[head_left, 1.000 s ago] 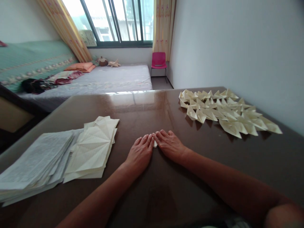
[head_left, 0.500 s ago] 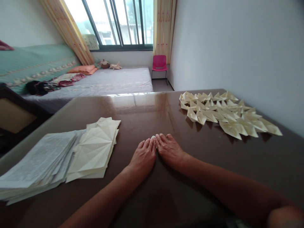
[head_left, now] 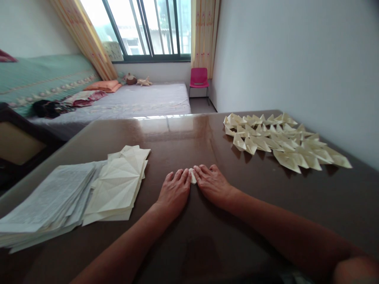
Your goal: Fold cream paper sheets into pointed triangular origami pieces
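Observation:
A small folded piece of cream paper lies on the brown tabletop between my hands, partly covered by fingers. My left hand rests palm down at its left side, fingers stretched out and slightly apart, the fingertips at the paper's edge. From the right, my right hand lies flat with its fingertips on the paper, pressing it against the table. Both hands are open, and neither grips the paper. Its exact folded shape is hidden by the fingers.
Creased cream sheets overlap a stack of printed paper on the left. Rows of folded paper boats stand at the right, near the wall. Beyond the glossy table are a bed and a pink chair.
My left hand has shifted slightly left, away from my right hand, and its fingers have spread a little. More of the folded paper shows between the hands. The right hand has barely moved.

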A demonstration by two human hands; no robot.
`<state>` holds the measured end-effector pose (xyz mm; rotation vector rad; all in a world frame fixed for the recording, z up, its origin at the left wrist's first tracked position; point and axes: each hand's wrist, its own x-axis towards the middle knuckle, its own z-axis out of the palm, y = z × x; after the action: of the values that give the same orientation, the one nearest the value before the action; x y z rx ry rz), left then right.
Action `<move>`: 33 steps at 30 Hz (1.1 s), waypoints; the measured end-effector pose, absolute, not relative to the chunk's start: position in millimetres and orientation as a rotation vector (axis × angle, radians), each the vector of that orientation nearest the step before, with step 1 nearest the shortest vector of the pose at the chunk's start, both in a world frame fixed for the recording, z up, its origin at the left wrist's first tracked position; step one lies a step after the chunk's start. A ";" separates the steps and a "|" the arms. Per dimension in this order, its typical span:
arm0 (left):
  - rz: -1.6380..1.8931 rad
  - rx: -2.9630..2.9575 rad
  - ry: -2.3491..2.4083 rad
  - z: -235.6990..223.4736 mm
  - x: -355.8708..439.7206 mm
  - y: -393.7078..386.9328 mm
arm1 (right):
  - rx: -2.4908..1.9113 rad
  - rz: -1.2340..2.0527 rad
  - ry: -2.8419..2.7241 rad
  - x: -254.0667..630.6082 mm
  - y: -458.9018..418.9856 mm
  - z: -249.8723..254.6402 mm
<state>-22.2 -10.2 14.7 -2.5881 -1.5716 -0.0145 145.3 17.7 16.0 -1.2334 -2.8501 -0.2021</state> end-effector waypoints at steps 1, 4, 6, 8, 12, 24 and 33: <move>-0.002 -2.604 -1.559 16.9 -22.5 -12.0 | -1.238 -0.204 -2.860 144.7 13.9 17.6; -0.018 -2.701 -1.503 23.8 -22.1 -17.3 | -1.197 -0.175 -2.899 142.0 4.0 25.8; -0.072 -2.772 -1.498 27.1 -21.3 -18.2 | -1.161 -0.081 -2.890 141.7 4.7 31.9; -0.167 -2.794 -1.563 27.6 -21.0 -15.8 | -1.176 0.059 -2.809 143.9 13.5 34.8; -0.418 -2.671 -1.788 17.6 -24.1 -4.9 | -1.267 0.398 -2.545 152.6 40.8 24.6; -1.314 -2.739 -2.028 1.2 -29.5 11.3 | -1.123 1.127 -2.072 159.2 58.9 20.0; -1.365 -2.632 -1.711 3.5 -33.4 11.9 | -0.960 0.829 -2.103 155.2 53.9 19.1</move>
<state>-33.4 11.9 3.5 -2.6319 -1.7111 -1.3655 155.2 53.9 19.1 -0.9603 -2.1030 0.8288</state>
